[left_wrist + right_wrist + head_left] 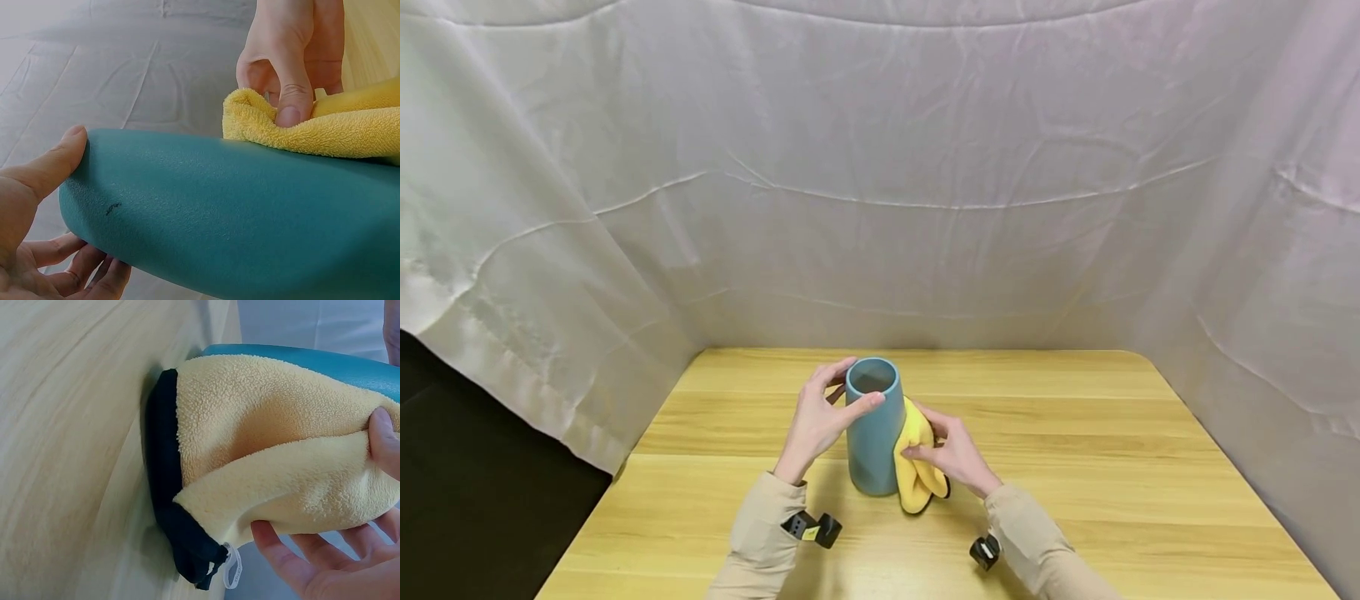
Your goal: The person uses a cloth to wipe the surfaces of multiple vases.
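A tall blue vase stands upright on the table, its round mouth facing up. My left hand grips it near the rim, thumb on the near side and fingers around the far left. In the left wrist view a small dark mark shows on the vase wall below the rim. My right hand holds a folded yellow cloth against the vase's right side, thumb on top and fingers beneath. The cloth's black edging and a small white loop tag hang at its lower end, close to the tabletop.
The wooden table extends on both sides of the vase. Pale grey curtains hang behind and along the sides. A dark area lies past the table's left edge. Each sleeved wrist wears a small black camera.
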### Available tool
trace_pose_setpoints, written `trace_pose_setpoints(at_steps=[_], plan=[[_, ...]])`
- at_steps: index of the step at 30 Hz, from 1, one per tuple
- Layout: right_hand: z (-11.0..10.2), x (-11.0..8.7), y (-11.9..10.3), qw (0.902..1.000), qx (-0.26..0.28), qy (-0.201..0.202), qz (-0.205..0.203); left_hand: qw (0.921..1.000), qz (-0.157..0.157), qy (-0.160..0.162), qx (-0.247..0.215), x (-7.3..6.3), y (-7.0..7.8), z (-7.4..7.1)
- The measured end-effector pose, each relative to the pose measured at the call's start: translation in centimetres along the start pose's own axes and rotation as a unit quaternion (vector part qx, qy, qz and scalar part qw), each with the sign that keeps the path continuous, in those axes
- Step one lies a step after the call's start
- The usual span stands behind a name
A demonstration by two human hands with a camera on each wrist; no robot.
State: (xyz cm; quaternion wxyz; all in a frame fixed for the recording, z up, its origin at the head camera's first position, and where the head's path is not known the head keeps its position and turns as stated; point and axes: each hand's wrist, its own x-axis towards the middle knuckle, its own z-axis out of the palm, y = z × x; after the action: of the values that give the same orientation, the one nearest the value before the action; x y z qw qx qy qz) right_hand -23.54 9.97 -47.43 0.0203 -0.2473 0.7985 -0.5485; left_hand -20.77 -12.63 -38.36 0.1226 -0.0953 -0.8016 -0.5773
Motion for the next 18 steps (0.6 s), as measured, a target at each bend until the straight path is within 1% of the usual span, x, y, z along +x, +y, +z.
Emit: trace_pose_setpoints(at_steps=[5,8,15,18], plan=[[-0.1,0.0,-0.4,0.9997,0.017,0.005,0.017,1.0000,0.000,-0.002,-0.006,0.0,-0.1,0.0],[-0.3,0.1,-1.1,0.9996,0.021,0.011,0.016,1.0000,0.001,-0.003,-0.005,-0.1,-0.1,0.0],[-0.8,0.8,-3.1,0.9993,0.013,0.025,-0.025,1.0000,0.000,-0.001,-0.008,0.0,0.0,0.1],[-1.1,1.1,-4.4,0.9990,0.012,0.030,-0.029,1.0000,0.001,0.000,-0.007,0.1,0.0,0.0]])
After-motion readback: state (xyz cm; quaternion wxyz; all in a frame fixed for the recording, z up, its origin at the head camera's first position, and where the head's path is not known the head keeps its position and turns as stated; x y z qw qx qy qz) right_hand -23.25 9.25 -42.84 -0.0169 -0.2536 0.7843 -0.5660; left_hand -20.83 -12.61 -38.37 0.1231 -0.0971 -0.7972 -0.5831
